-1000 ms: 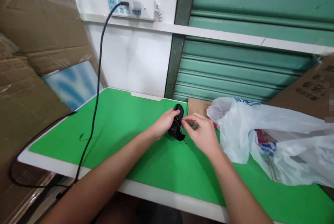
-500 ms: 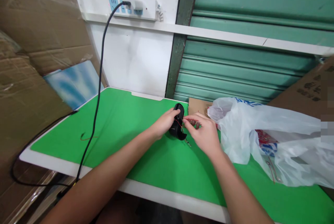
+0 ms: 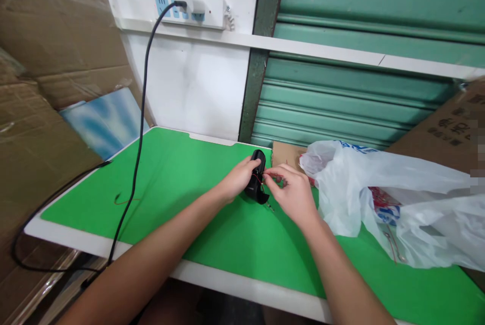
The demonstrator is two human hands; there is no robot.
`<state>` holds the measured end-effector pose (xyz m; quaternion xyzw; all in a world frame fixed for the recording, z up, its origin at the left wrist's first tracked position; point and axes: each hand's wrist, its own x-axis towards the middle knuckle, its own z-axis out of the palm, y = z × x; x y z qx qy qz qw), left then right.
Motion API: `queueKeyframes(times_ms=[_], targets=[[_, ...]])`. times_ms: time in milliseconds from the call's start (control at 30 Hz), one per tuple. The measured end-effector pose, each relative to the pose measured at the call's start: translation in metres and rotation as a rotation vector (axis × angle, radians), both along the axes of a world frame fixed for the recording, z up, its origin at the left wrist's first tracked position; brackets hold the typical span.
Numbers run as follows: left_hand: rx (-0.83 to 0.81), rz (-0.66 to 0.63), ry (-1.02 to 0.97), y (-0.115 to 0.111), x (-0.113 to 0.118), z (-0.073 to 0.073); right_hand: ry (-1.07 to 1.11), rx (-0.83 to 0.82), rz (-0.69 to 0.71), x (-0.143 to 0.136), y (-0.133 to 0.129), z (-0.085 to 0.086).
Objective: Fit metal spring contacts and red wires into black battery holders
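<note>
A black oblong device (image 3: pixel 251 192) is held over the green table mat (image 3: pixel 212 244), with a thin red wire (image 3: pixel 258 177) running across its middle. My left hand (image 3: pixel 240 176) grips it from the left, thumb on top. At its right side, the thumb and forefinger of my right hand (image 3: pixel 290 188) are pinched together on the red wire, whose end is hidden by the fingertips. A short wire with a small metallic tip (image 3: pixel 270 206) hangs out by the device's lower end.
A white plastic bag (image 3: pixel 348 188) with red wires lies on the right. Behind stands a cardboard piece (image 3: pixel 282 154). A black cable (image 3: pixel 142 112) drops from the wall power strip (image 3: pixel 212 11) across the mat's left side, near a loose wire (image 3: pixel 125 202).
The whole view has shifted slightly. My right fingertips are a little closer to the device, still pinched on the wire; my left hand keeps its grip.
</note>
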<state>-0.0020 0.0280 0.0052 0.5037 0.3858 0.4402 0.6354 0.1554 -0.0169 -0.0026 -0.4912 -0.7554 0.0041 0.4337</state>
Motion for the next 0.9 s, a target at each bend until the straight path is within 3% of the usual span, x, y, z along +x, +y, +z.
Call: queueKeyframes(times_ms=[900], targets=[[-0.034, -0.008, -0.077, 0.0024, 0.0000, -0.0022, 0.075, -0.023, -0.007, -0.0015, -0.0011, 0.0019]])
